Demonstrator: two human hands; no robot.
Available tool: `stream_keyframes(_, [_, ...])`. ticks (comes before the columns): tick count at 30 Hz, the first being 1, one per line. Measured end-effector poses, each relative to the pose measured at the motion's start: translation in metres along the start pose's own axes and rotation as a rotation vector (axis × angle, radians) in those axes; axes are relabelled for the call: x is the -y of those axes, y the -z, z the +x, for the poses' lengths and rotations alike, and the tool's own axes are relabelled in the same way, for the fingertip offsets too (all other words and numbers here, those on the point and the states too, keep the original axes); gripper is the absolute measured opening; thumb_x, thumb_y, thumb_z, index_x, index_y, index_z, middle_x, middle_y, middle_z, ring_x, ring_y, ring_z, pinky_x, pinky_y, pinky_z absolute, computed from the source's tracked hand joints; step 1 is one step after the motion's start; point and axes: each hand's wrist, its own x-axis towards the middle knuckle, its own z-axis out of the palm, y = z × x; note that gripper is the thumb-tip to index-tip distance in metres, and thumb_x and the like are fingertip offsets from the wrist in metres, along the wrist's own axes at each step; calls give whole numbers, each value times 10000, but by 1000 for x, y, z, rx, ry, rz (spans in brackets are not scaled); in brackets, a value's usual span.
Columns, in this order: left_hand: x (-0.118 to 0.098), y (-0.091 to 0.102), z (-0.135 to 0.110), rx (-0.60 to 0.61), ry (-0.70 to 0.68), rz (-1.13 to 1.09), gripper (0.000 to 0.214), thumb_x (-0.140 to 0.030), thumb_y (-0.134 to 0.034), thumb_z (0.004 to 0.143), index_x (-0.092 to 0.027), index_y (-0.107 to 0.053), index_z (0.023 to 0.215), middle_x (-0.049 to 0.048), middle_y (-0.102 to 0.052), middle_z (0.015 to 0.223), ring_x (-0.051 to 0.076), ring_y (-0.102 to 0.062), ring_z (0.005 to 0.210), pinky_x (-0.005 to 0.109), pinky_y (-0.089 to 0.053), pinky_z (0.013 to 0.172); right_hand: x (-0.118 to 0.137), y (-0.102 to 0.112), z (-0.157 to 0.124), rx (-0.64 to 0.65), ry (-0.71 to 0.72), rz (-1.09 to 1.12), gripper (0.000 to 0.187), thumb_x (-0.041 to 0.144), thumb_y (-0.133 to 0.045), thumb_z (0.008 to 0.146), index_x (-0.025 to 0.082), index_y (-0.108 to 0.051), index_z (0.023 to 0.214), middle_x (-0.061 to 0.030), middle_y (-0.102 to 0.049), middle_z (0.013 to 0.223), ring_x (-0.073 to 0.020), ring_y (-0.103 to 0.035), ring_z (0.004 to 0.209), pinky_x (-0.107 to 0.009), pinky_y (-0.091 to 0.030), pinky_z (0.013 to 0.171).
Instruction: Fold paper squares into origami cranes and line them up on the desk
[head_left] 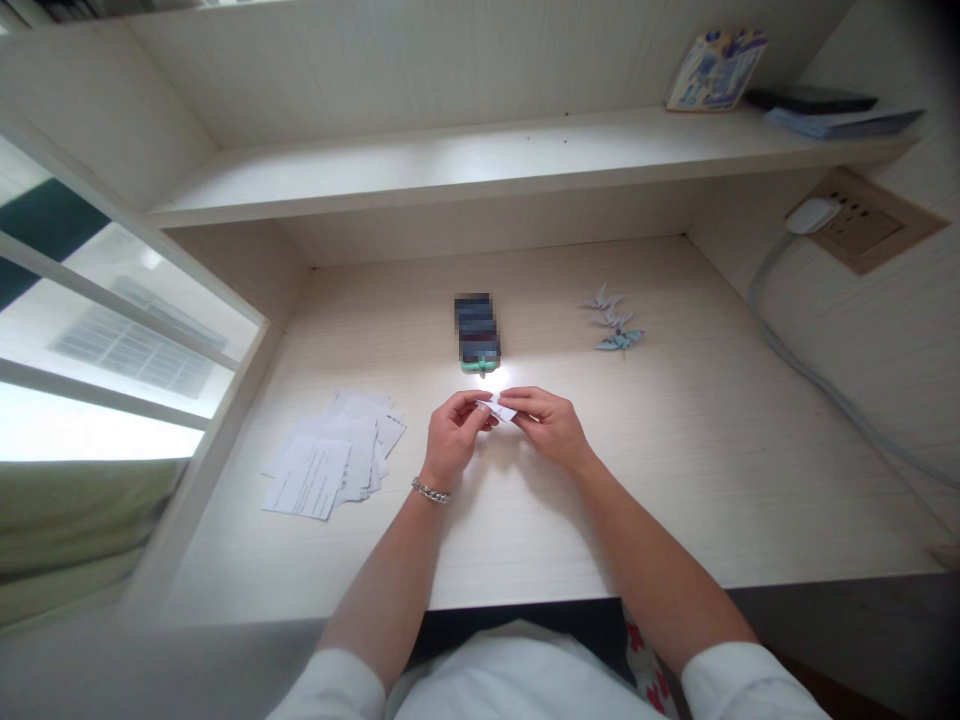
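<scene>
A small folded white paper [498,408] is held up between my two hands above the middle of the desk. My left hand [454,430], with a chain bracelet [430,491] at its wrist, pinches the paper's left side. On the other side my right hand [551,422] grips it between thumb and fingers. Just beyond the hands lies a phone [477,328] with a green edge, its screen blurred out. Folded paper cranes, white ones [604,300] and a blue one [620,340], rest at the back right. The paper's finer folds are hidden by my fingers.
A loose pile of printed paper sheets [319,465] lies on the left of the desk [675,480]. Above the back runs a shelf [420,185] bearing a small box [716,70]. A grey cable [810,375] hangs along the right wall from a socket [870,220].
</scene>
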Motion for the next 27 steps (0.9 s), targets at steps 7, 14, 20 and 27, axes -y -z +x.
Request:
stream_keyframes(7, [3,1,2,-32,-16,29,264,-318,-616,756,-133,-674,936,80,-682,871,165,-645,746,309,-543,709,3,3,0,1,44,48,259,171,-554,802,286,-721,963,-29,-654,1127,-200,-593,1055,-361,-457,948])
stream_keyframes(14, [3,1,3,-41,-66,28,279,-250,-642,727,-143,-637,985,77,-686,890,163,-643,759,303,-542,699,1,0,1,-91,-224,377,247,277,-582,794,211,-700,1000,-66,-668,1101,-237,-607,1030,-387,-494,893])
stream_keyframes(20, [5,0,3,6,-69,26,357,-280,-651,739,-136,-597,1062,95,-690,886,181,-652,784,296,-535,690,-3,-1,4,-60,-331,412,269,326,-642,744,173,-693,960,-72,-696,903,-200,-637,790,-326,-539,673])
stream_keyframes(27, [10,1,2,92,-93,70,448,-259,-705,690,-156,-598,1113,96,-681,954,177,-646,811,277,-514,707,-5,-3,4,76,-349,513,239,357,-638,759,197,-655,937,-42,-679,867,-163,-620,725,-288,-512,620])
